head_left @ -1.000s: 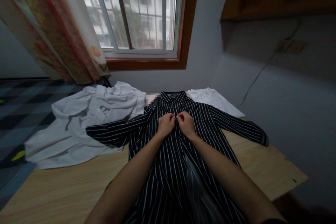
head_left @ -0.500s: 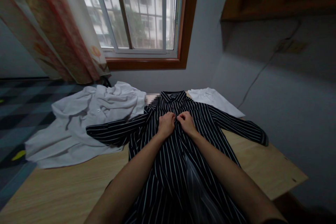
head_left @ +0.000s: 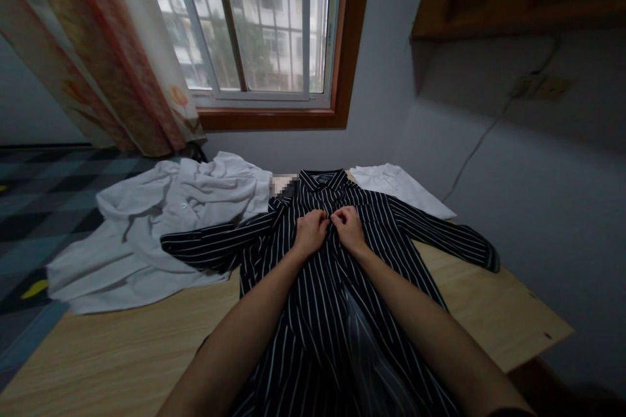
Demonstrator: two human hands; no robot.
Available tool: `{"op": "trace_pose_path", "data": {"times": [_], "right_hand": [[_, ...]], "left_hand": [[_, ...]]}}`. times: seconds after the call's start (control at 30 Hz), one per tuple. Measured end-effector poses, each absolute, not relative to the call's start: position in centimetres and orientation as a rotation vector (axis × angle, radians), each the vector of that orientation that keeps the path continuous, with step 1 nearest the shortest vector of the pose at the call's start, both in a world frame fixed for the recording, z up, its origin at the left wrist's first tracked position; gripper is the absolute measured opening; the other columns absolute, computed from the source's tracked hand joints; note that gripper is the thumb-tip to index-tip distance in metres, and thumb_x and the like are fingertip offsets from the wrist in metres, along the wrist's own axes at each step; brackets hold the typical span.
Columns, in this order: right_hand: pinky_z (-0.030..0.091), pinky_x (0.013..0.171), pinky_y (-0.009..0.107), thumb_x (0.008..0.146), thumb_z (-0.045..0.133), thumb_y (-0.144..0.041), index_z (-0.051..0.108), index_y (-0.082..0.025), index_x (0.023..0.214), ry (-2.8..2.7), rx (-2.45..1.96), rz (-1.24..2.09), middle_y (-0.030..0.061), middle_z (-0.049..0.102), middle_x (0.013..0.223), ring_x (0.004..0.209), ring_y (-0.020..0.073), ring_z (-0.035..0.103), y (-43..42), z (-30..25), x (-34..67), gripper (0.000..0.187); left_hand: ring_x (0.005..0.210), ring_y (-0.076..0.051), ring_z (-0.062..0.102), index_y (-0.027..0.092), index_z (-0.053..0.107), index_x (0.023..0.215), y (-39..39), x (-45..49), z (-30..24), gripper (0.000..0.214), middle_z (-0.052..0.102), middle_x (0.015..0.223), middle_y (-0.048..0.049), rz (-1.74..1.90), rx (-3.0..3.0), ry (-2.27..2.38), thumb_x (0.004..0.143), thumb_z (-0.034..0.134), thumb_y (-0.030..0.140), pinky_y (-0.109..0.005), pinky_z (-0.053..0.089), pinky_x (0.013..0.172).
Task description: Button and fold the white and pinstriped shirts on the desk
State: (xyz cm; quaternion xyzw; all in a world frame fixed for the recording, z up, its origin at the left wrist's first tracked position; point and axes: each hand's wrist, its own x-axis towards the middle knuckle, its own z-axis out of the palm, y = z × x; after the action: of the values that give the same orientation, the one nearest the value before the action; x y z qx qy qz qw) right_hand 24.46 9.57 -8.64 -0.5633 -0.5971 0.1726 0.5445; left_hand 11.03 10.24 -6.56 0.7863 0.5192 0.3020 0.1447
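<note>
A black shirt with white stripes lies front up, its collar at the far end and its sleeves spread to both sides. At the chest, my left hand pinches the front edge of the shirt, fingers closed. Close beside it, my right hand also pinches the cloth at the front opening. The fingertips of both hands nearly meet; any button between them is too small to make out. Below my hands the front hangs apart, showing the inside of the cloth.
A crumpled white garment lies on the left, under the striped left-side sleeve. A folded white shirt lies at the back right. All rest on a wooden table. A window, a curtain and a wooden shelf surround it.
My fingers have shifted very slightly at the shirt front, the hands a touch further apart. The shirt and the white garments lie as before.
</note>
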Motion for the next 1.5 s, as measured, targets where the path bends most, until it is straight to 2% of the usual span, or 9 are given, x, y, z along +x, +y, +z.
{"op": "trace_pose_path", "data": {"times": [0.33,0.8,1.23,1.37,1.5], "right_hand": [[0.047,0.076,0.033,0.08,0.053,-0.024,0.056,-0.021,0.07,-1.44,-1.395,0.349,0.0045,0.053,0.088,0.079,0.0185,0.054,9.3,-8.6,24.2,0.01],[0.047,0.079,0.034,0.076,0.057,-0.025,0.058,-0.021,0.067,-1.402,-1.336,0.519,0.0027,0.055,0.081,0.081,0.0192,0.055,10.4,-8.9,25.1,0.01],[0.047,0.077,0.032,0.072,0.064,-0.029,0.062,-0.02,0.063,-1.331,-1.324,0.557,0.0032,0.059,0.079,0.08,0.0189,0.057,10.6,-9.0,25.3,0.013],[0.048,0.078,0.032,0.073,0.063,-0.028,0.063,-0.02,0.066,-1.343,-1.296,0.557,0.0039,0.059,0.082,0.081,0.0188,0.057,10.3,-8.9,25.2,0.011],[0.049,0.076,0.033,0.074,0.063,-0.029,0.063,-0.02,0.067,-1.332,-1.318,0.537,0.0034,0.059,0.081,0.077,0.0181,0.057,10.3,-9.1,25.0,0.011]], "left_hand": [[0.089,-0.02,0.06,0.019,0.062,0.079,10.2,11.1,-6.1,0.01,0.068,0.087,-0.0027,0.813,2.231,1.568,0.086,0.056,0.021,-0.033,0.04,0.082],[0.099,-0.02,0.058,0.023,0.067,0.095,10.7,10.8,-7.0,0.013,0.069,0.103,-0.0026,0.89,2.254,1.511,0.088,0.056,0.022,-0.036,0.039,0.092],[0.087,-0.017,0.063,0.019,0.069,0.085,11.3,10.6,-7.0,0.007,0.07,0.088,-0.0014,0.989,2.054,1.444,0.081,0.064,0.022,-0.03,0.045,0.082],[0.084,-0.016,0.063,0.018,0.069,0.082,11.3,10.7,-7.1,0.012,0.069,0.086,-0.0017,1.029,2.048,1.418,0.085,0.06,0.027,-0.029,0.046,0.081],[0.09,-0.016,0.062,0.019,0.068,0.084,11.4,10.6,-7.2,0.012,0.069,0.092,-0.0022,1.009,2.047,1.414,0.086,0.056,0.021,-0.03,0.046,0.086]]}}
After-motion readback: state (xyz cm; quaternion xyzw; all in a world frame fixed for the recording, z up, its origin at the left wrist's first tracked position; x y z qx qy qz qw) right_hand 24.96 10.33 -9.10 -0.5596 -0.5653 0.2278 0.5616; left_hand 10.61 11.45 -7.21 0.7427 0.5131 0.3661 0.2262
